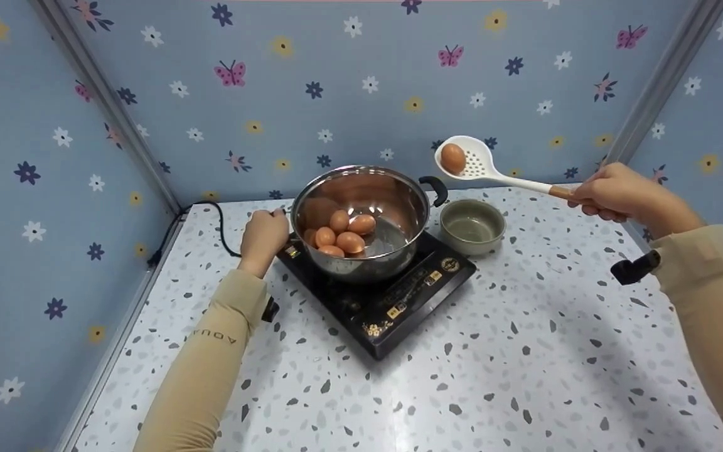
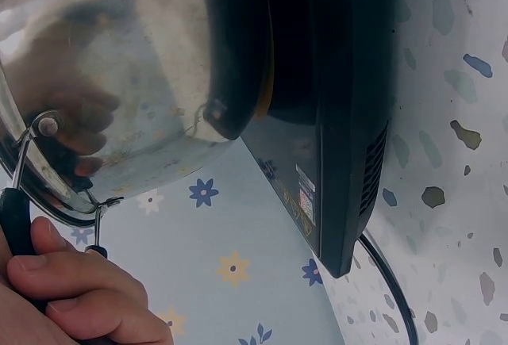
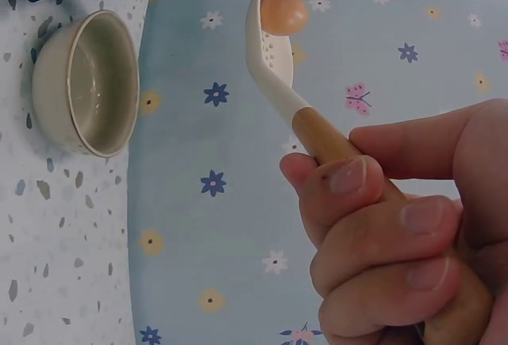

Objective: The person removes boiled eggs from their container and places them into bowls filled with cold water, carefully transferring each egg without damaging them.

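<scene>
Over the tabletop (image 1: 562, 376), right hand (image 1: 619, 193) curls firmly round the spoon (image 1: 477, 166), presumably angled to cradle one egg (image 1: 453, 159) aboard; left hand (image 1: 263, 240) grips the pot (image 1: 361, 269) by its handle (image 2: 14, 222), presumably steadying it.

A booth-like cooking corner: blue panels (image 1: 361, 53) printed with flowers and butterflies, joined by grey strips (image 1: 103, 94), border a speckled white surface (image 1: 556, 370) carrying a black electric hob (image 1: 421, 292) and a steel pot (image 1: 361, 269).
</scene>
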Action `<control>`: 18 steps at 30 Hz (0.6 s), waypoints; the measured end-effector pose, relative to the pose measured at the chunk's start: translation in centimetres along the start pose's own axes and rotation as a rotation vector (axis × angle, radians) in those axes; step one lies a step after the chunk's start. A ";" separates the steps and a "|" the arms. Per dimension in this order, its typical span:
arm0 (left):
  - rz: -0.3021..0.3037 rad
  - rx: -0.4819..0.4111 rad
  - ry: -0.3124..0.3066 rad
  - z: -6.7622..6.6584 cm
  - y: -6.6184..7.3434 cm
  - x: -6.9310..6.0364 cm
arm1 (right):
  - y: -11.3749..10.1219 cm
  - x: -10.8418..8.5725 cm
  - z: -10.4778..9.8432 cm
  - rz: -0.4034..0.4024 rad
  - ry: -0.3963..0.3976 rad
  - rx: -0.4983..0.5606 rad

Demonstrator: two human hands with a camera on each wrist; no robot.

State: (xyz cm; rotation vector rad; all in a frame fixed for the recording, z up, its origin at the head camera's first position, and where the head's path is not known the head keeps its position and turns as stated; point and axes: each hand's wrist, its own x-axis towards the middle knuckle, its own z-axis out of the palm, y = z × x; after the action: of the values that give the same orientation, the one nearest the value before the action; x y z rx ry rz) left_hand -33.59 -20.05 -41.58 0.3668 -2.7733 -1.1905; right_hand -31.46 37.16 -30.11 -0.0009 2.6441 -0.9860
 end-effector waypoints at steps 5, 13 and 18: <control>0.000 0.005 -0.006 -0.1 0.0 0.0 | 0.9 0.1 0.3 0.005 0.002 0.003; -0.007 0.023 -0.003 -0.2 0.1 0.0 | 2.3 0.3 0.9 0.016 -0.017 0.017; -0.003 0.018 -0.001 -0.2 0.1 -0.1 | 3.2 0.4 1.3 0.030 -0.033 0.023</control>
State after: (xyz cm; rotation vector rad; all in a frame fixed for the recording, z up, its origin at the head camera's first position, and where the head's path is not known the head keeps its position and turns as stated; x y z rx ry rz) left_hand -33.46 -20.11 -41.41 0.3730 -2.7872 -1.1668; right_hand -31.15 38.75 -33.21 0.0280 2.5948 -0.9984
